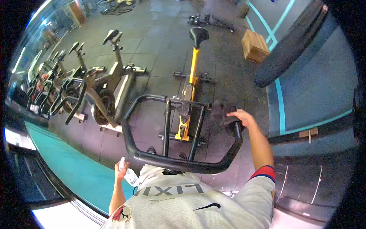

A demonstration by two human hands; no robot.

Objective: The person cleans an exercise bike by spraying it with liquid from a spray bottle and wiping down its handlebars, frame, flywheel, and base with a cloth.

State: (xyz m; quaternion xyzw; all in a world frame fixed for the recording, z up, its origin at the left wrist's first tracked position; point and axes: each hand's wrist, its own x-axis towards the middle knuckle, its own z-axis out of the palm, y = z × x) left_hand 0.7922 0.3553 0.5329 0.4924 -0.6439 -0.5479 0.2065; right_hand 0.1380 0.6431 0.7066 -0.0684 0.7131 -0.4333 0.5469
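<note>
My right hand (242, 116) is closed around a dark cloth (228, 114), pressed on the right end of the black handlebar (194, 166) of an exercise bike. Low on the left, my left hand (121, 170) grips a white spray bottle (131, 177) by its top, beside my shirt and apart from the handlebar. Beyond the bar, the bike's yellow frame (194, 65) rises to a black saddle (199, 35).
More exercise bikes (103, 103) stand in a row on the left. A wooden box (255, 46) and a long black punching bag (291, 47) are at the upper right, near a dark wall with teal lines. Teal flooring (72, 164) runs along the lower left.
</note>
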